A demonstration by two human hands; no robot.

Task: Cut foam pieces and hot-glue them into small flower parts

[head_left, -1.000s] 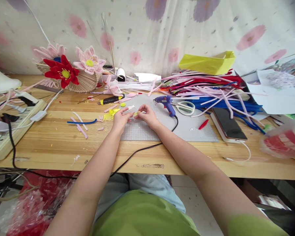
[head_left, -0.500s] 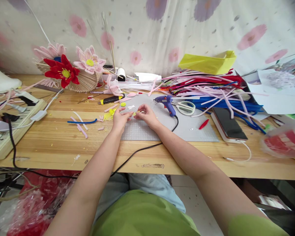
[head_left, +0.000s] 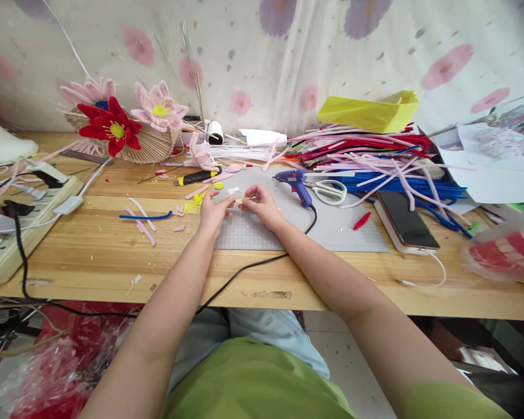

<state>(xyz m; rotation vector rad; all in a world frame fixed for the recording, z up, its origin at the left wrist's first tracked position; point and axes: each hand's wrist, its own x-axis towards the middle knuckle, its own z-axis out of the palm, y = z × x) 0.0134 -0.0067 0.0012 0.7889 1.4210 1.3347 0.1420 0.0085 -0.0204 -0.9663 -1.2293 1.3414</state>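
Above the grey cutting mat [head_left: 358, 227], my left hand [head_left: 213, 210] and my right hand [head_left: 261, 205] are held close together, thumbs and forefingers pinched. A small yellow piece [head_left: 240, 201] shows at the fingertips of my right hand. What the left fingers pinch is thin and pale, too small to name. Just beyond the fingers lies a little bunch of short white sticks [head_left: 233, 191], with a round yellow disc [head_left: 219, 185] beside it. Yellow scraps [head_left: 194, 203] sit left of my left hand. A blue glue gun [head_left: 296, 183] rests to the right of my right hand.
White-handled scissors [head_left: 329, 191] and a red petal-shaped piece [head_left: 362, 220] lie on the mat. A cutter knife [head_left: 198, 176] is behind the left hand. Pipe cleaners [head_left: 402, 183] are piled at back right, near a phone [head_left: 408, 221]. The glue gun's cord [head_left: 244, 269] crosses the front.
The fingertips of my left hand have shifted slightly left, away from the right ones, leaving a slightly wider gap. The right hand stays nearly in place.
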